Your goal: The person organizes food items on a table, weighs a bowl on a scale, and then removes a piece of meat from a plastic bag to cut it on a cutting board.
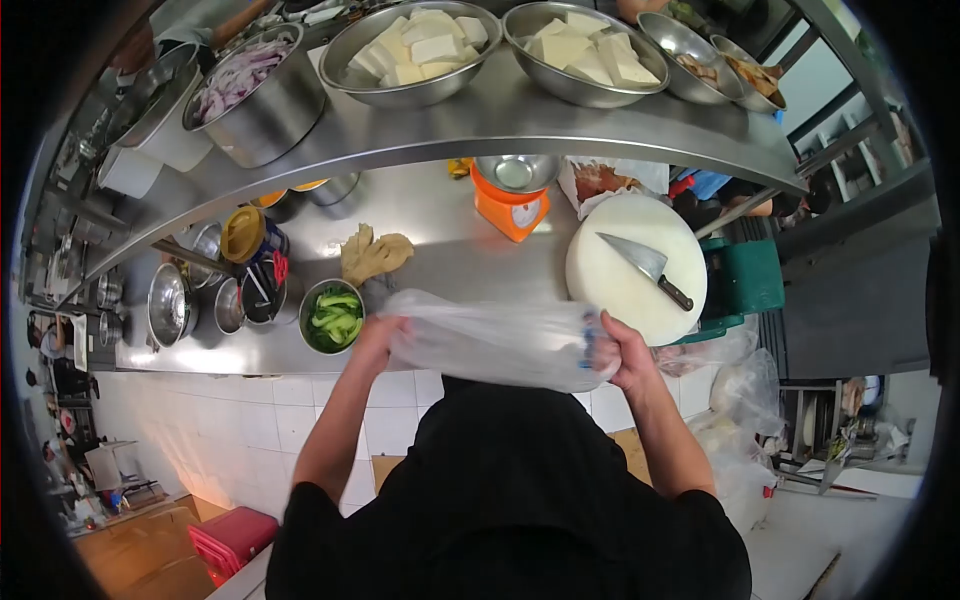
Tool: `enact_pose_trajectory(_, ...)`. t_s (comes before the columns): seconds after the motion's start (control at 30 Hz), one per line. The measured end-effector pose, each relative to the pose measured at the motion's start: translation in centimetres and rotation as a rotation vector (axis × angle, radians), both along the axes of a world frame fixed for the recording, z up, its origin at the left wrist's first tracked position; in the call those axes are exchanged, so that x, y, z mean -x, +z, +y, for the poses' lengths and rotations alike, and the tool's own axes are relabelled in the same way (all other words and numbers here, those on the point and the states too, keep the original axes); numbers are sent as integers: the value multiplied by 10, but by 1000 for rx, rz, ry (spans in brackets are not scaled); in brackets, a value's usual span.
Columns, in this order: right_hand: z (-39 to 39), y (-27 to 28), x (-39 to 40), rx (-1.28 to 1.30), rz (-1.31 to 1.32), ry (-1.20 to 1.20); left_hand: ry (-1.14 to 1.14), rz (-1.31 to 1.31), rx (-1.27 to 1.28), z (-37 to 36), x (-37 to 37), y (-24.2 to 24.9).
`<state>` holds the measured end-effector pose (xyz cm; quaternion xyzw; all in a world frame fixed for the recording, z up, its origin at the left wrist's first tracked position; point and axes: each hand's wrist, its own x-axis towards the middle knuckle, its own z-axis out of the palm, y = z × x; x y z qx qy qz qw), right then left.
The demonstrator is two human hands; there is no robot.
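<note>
Steel counter (440, 250) fills the kitchen view, with a shelf (500, 125) above it that carries bowls of tofu (420, 45). Just in front of the round white cutting board (635, 265), both hands hold a clear plastic bag (490, 345) stretched between them: the left hand (375, 340) grips one end, the right hand (625, 350) the other. A knife (645, 268) lies on the board. A bowl of greens (333, 316) stands beside the left hand.

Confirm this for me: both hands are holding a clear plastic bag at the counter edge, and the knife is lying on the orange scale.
Not quite. The knife lies on the round white cutting board, not on the orange scale, which carries only a metal bowl. The rest holds: the head view shows the left hand and right hand gripping the clear plastic bag at the counter edge.
</note>
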<state>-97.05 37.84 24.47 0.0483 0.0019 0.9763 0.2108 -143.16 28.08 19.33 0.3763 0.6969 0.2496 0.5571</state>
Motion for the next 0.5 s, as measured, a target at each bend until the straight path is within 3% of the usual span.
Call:
enact_pose_trajectory(0.07,-14,46,3,-535,-958,-53,663,-745,-274,9,3,13)
enact_pose_trajectory(0.1,-11,35,-2,-891,-1040,-24,664,-739,-272,8,-1,20)
enact_pose_trajectory(0.13,-4,22,-11,-889,-1035,-22,592,-870,-235,6,-10,30)
enact_pose_trajectory(0.2,15,-6,-37,-1105,-1496,256,517,-995,-199,-4,-39,71)
enact_pose_trajectory(0.23,22,-26,-49,-1021,-1551,151,503,-1104,-181,-17,-61,105)
enact_pose_trajectory(0.27,23,-25,-48,-1018,-1547,145,487,-1212,-159,-30,-74,122)
enact_pose_trajectory(0.3,26,-20,-46,-735,-1343,-48,482,-1207,-160,-44,-66,104)
enact_pose_trajectory(0.33,28,-15,-44,-456,-1121,-221,147,-1205,-299,-60,-46,74)
enact_pose_trajectory(0.37,29,-10,-43,-352,-1010,-253,-190,-1179,-427,-68,-28,58)
enact_pose_trajectory(0.4,24,-1,-38,-345,-1008,-257,-193,-1177,-420,-57,-14,62)
enact_pose_trajectory(0.47,12,16,-29,-62,-925,-529,-526,-110,-259,-11,6,74)
enact_pose_trajectory(0.5,10,-12,-39,-194,-646,-467,-293,-60,-244,4,5,66)
